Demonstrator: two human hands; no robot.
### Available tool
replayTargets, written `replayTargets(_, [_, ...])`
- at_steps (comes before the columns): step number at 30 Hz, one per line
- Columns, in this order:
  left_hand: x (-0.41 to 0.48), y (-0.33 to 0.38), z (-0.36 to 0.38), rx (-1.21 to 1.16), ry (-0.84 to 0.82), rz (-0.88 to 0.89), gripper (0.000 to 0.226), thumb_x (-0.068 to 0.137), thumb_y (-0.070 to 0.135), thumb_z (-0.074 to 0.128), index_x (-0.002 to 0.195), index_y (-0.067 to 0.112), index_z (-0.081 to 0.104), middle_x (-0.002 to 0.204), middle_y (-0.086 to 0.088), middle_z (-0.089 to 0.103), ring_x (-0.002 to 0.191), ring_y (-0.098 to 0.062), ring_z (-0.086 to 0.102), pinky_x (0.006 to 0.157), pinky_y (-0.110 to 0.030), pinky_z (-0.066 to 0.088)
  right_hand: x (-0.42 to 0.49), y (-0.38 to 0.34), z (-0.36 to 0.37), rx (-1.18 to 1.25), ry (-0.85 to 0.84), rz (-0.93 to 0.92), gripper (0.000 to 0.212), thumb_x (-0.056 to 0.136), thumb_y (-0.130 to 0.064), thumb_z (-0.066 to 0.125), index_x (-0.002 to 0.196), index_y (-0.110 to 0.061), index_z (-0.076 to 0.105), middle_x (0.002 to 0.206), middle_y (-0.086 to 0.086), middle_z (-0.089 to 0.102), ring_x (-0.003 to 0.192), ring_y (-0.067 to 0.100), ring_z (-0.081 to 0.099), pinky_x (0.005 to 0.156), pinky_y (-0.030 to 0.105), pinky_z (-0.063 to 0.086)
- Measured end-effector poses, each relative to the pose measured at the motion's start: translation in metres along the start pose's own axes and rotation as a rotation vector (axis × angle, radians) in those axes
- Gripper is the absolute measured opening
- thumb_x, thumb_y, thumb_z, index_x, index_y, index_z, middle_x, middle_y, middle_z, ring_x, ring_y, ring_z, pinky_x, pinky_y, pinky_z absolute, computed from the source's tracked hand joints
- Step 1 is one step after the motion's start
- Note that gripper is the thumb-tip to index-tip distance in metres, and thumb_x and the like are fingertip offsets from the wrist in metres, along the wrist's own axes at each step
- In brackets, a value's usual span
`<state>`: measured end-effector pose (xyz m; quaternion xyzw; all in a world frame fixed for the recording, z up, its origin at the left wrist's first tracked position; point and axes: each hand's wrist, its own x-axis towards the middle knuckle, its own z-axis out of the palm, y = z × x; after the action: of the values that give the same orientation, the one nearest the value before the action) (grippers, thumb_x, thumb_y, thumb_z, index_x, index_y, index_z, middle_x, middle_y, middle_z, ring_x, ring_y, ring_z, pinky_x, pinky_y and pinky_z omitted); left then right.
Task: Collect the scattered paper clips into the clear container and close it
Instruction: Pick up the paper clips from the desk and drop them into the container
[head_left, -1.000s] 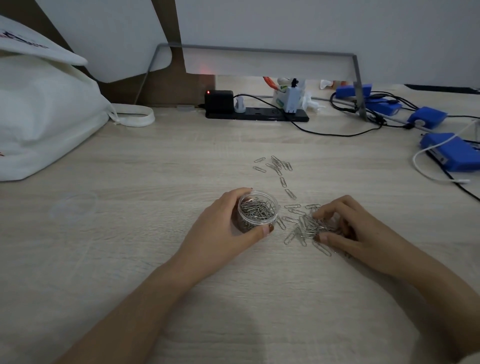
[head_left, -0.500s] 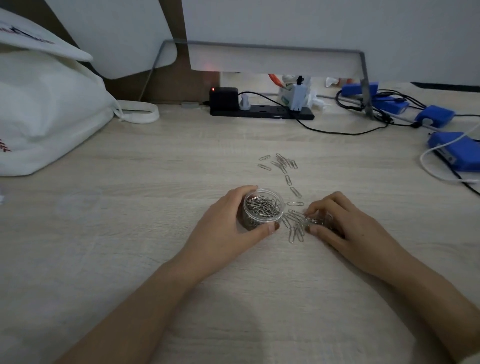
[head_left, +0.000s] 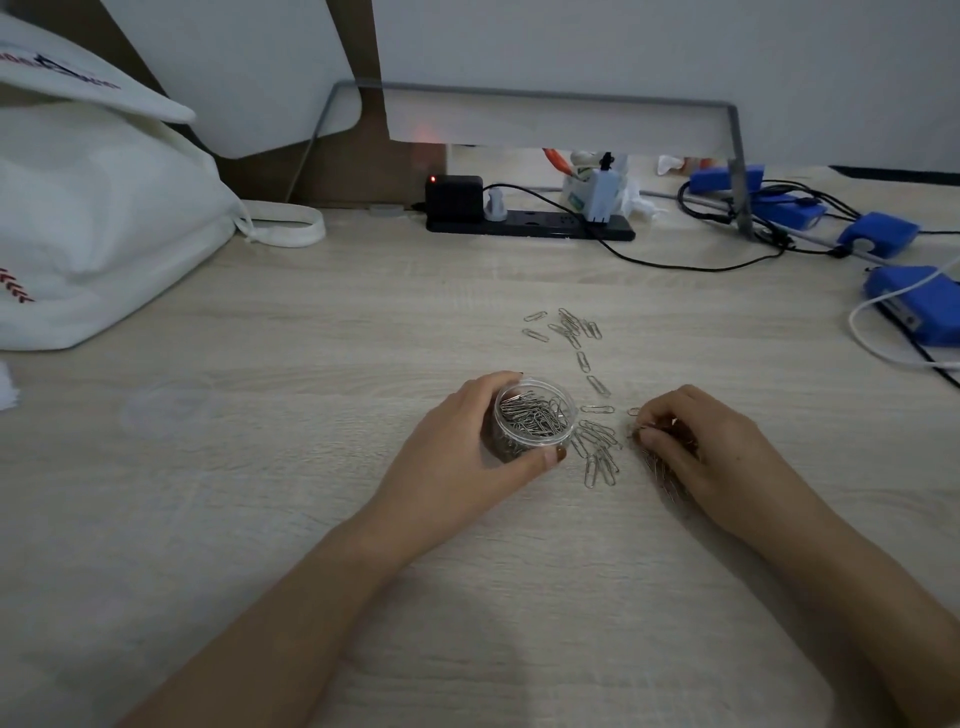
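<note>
A small round clear container (head_left: 535, 415), open on top and partly filled with silver paper clips, stands on the wooden desk. My left hand (head_left: 462, 462) is wrapped around its left and near side. Just right of it lies a small heap of loose paper clips (head_left: 597, 452). My right hand (head_left: 696, 447) rests on the desk beyond that heap, fingers curled around a bunch of clips. Further back, more scattered paper clips (head_left: 569, 330) trail down towards the container. A faint clear round lid (head_left: 171, 410) lies on the desk far to the left.
A white cloth bag (head_left: 98, 223) fills the left back. A black power strip (head_left: 530, 221) with cables runs along the back. Blue devices (head_left: 909, 306) and a white cable sit at the right edge.
My right hand has swept clips leftwards towards the container and closed its fingers on a bunch of them. The left hand has stayed on the container.
</note>
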<state>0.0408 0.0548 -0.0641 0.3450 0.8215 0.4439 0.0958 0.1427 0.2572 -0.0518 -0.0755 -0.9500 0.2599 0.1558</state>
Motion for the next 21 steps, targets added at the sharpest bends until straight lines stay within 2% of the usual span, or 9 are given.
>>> replayTargets(2, [0.0,-0.001,0.0,0.002,0.003,0.001,0.071,0.069,0.059,0.065,0.131,0.033,0.042,0.126,0.018,0.054,0.118,-0.001,0.049,0.102,-0.032,0.041,0.0,-0.003,-0.006,0.07,0.041,0.05,0.015,0.085,-0.013,0.056,0.078,-0.025,0.055,0.083,-0.009,0.058,0.082,-0.003,0.051,0.068,0.006,0.038])
replayTargets(5, [0.0,-0.001,0.0,0.007,0.004,0.002,0.072,0.069,0.06,0.064,0.132,0.032,0.041,0.128,0.018,0.053,0.119,-0.001,0.048,0.103,-0.032,0.04,0.005,-0.014,-0.015,0.206,0.069,0.122,0.011,0.085,-0.016,0.056,0.079,-0.025,0.058,0.08,-0.004,0.061,0.072,0.006,0.056,0.061,0.017,0.047])
replayTargets(8, [0.001,-0.001,0.0,0.008,0.004,0.01,0.072,0.071,0.058,0.065,0.132,0.031,0.041,0.129,0.017,0.053,0.12,-0.001,0.048,0.103,-0.032,0.039,0.016,-0.034,-0.017,0.274,0.072,0.102,0.004,0.085,-0.018,0.057,0.082,-0.02,0.059,0.069,-0.003,0.059,0.06,0.003,0.056,0.055,0.011,0.044])
replayTargets(11, [0.001,-0.001,0.001,0.003,0.014,0.012,0.074,0.068,0.061,0.064,0.132,0.031,0.042,0.127,0.016,0.055,0.118,-0.002,0.05,0.102,-0.032,0.041,0.032,-0.058,-0.008,0.329,0.047,0.038,0.002,0.084,-0.017,0.058,0.083,-0.017,0.059,0.072,-0.007,0.058,0.058,0.003,0.056,0.054,0.009,0.043])
replayTargets(13, [0.001,0.0,0.001,-0.011,0.011,0.011,0.073,0.067,0.063,0.062,0.13,0.032,0.043,0.124,0.016,0.056,0.115,-0.002,0.052,0.099,-0.033,0.043,0.041,-0.07,0.001,0.302,0.026,-0.017,0.002,0.085,-0.016,0.058,0.084,-0.017,0.059,0.079,-0.007,0.058,0.062,0.003,0.056,0.061,0.009,0.043])
replayTargets(15, [0.001,0.001,0.0,-0.036,0.005,0.007,0.064,0.069,0.056,0.065,0.126,0.033,0.046,0.119,0.016,0.058,0.111,-0.001,0.054,0.095,-0.033,0.045,0.045,-0.078,0.011,0.194,-0.017,-0.085,0.004,0.085,-0.014,0.057,0.085,-0.017,0.06,0.085,-0.006,0.057,0.073,0.002,0.053,0.069,0.01,0.042])
replayTargets(18, [0.002,0.001,0.0,-0.048,0.005,0.009,0.057,0.071,0.049,0.067,0.122,0.033,0.048,0.116,0.016,0.059,0.109,-0.001,0.055,0.093,-0.033,0.046,0.043,-0.078,0.023,-0.043,-0.104,-0.172,0.016,0.087,-0.01,0.052,0.098,-0.011,0.063,0.1,0.003,0.057,0.092,0.016,0.054,0.082,0.027,0.043])
replayTargets(19, [0.003,0.0,0.0,-0.047,0.004,0.013,0.058,0.07,0.051,0.066,0.123,0.033,0.048,0.117,0.016,0.059,0.11,-0.001,0.054,0.094,-0.033,0.046,0.042,-0.078,0.023,-0.08,-0.115,-0.186,0.019,0.088,-0.01,0.051,0.102,-0.012,0.063,0.103,0.003,0.057,0.097,0.018,0.052,0.085,0.028,0.041])
replayTargets(21, [0.003,-0.002,0.001,-0.044,0.006,0.02,0.063,0.069,0.055,0.064,0.125,0.032,0.047,0.12,0.016,0.058,0.113,-0.002,0.053,0.096,-0.033,0.044,0.038,-0.077,0.02,-0.076,-0.116,-0.208,0.022,0.089,-0.012,0.05,0.107,-0.014,0.063,0.106,0.0,0.059,0.101,0.017,0.051,0.085,0.022,0.037])
